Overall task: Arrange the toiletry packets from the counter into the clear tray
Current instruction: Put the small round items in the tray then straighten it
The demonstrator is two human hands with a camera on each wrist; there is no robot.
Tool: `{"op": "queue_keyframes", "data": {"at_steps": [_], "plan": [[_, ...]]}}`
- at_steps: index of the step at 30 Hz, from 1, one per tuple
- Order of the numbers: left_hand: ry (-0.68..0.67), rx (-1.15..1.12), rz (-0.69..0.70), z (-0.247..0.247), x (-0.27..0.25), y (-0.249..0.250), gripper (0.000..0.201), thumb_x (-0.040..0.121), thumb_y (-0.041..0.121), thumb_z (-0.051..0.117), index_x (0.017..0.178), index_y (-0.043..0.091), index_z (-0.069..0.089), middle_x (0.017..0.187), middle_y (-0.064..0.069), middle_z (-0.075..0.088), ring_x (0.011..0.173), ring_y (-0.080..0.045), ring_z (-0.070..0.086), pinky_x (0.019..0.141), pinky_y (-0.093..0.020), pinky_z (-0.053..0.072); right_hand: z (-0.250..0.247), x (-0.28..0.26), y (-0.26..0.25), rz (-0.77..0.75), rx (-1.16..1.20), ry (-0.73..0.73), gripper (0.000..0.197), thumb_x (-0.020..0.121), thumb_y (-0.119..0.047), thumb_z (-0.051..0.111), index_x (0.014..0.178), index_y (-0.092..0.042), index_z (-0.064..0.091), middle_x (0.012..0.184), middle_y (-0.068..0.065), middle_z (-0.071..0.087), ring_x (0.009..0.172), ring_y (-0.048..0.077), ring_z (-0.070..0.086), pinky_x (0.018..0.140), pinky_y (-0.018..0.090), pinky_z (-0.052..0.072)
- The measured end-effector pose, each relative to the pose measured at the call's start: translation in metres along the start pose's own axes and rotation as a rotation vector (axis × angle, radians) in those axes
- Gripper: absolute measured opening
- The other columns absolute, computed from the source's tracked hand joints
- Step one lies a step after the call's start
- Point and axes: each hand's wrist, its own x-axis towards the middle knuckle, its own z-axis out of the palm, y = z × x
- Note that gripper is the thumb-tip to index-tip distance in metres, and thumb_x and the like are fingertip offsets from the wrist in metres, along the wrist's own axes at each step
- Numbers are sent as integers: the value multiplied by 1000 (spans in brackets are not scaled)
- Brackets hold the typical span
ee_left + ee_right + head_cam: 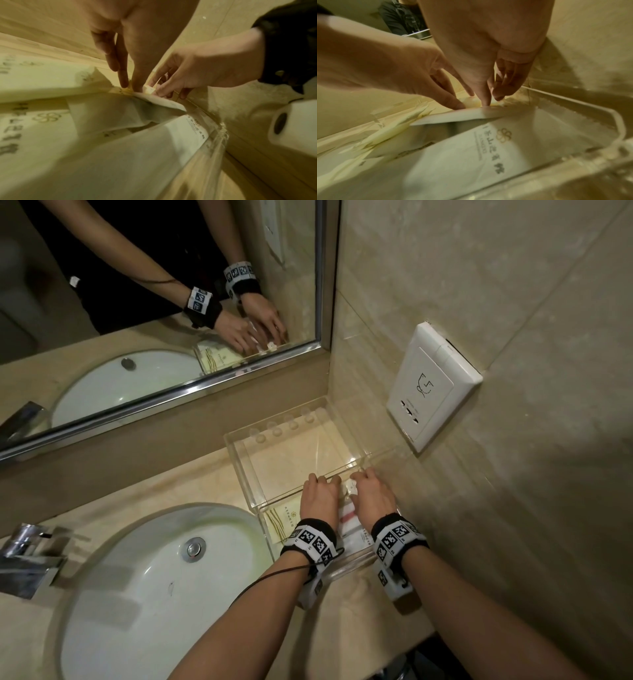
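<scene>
A clear tray (239, 470) stands on the counter by the wall corner; its far section holds nothing. The near section holds a cream packet with gold lines (284, 518) and a white packet with red stripes (349, 515). Both hands meet at the divider over a small pale packet (148, 90). My left hand (323, 482) points straight fingers down onto it and onto a flat white packet (453, 117). My right hand (363, 479) pinches the small packet (471, 101) between thumb and fingers. A larger white packet with a gold logo (471, 155) lies below, against the tray wall (590, 119).
A white oval sink (164, 577) with a chrome tap (30, 559) lies left of the tray. The mirror (171, 302) runs along the back, and a white wall socket (431, 385) sits on the tiled wall to the right. The counter edge is close below my wrists.
</scene>
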Motion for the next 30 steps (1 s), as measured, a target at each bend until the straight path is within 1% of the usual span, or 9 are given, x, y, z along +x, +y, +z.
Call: {"op": "queue_keyframes", "data": {"at_steps": [5,9,14,17,19,21,23,26,30], "plan": [[61,-97,1,2,1,2,47,80,14,70,123,10,52,110,-9,65,111,-26,48,99,-30,35,0,0,0,2,2,6,41,91,-8,62,131,-17,55,137,6,47,107,26,61,90,40,55],[103,-194,-31,3,1,1,35,86,6,60,120,10,54,106,-11,67,108,-26,48,94,-30,38,1,-1,0,0,20,28,41,90,-6,63,130,-15,55,137,5,49,108,26,61,90,40,54],[123,-249,-40,5,1,-2,33,84,7,63,117,11,56,108,-8,66,106,-25,48,90,-31,40,0,-3,0,-10,44,45,39,89,-7,65,126,-15,55,132,4,53,107,25,61,90,40,54],[118,-263,-45,5,-1,-2,41,81,7,67,119,13,55,108,-9,66,105,-25,49,90,-32,41,-1,-4,0,-10,61,46,43,89,-7,65,129,-15,53,133,4,53,109,25,61,92,41,53],[118,-285,-46,2,-3,-1,43,82,4,63,123,13,53,107,-11,65,104,-27,50,88,-33,43,-3,-6,0,-11,95,52,45,89,-10,66,131,-16,51,131,4,54,108,25,61,91,41,53],[135,-314,-54,-2,-6,-4,39,84,-1,55,121,13,53,102,-13,65,98,-28,53,83,-36,47,-5,-9,2,-15,131,66,40,90,-13,66,127,-16,53,126,4,56,104,24,62,87,40,54],[154,-354,-79,-7,-11,-12,39,84,-3,55,119,14,54,97,-13,64,92,-28,57,80,-38,50,-5,-12,4,-14,192,90,33,89,-13,66,121,-17,56,121,3,59,98,22,63,85,40,56],[172,-450,-125,-15,-21,-31,38,83,4,65,118,14,56,94,-11,65,89,-27,60,80,-39,52,-3,-21,5,-25,309,114,27,88,-12,66,114,-17,59,109,1,60,91,18,63,82,41,57],[208,-554,-220,-21,-40,-59,33,82,16,72,112,15,57,88,-5,68,78,-19,61,73,-28,49,-3,-38,6,-45,341,127,20,90,-13,64,110,-14,61,102,0,61,85,15,61,80,35,56]]}}
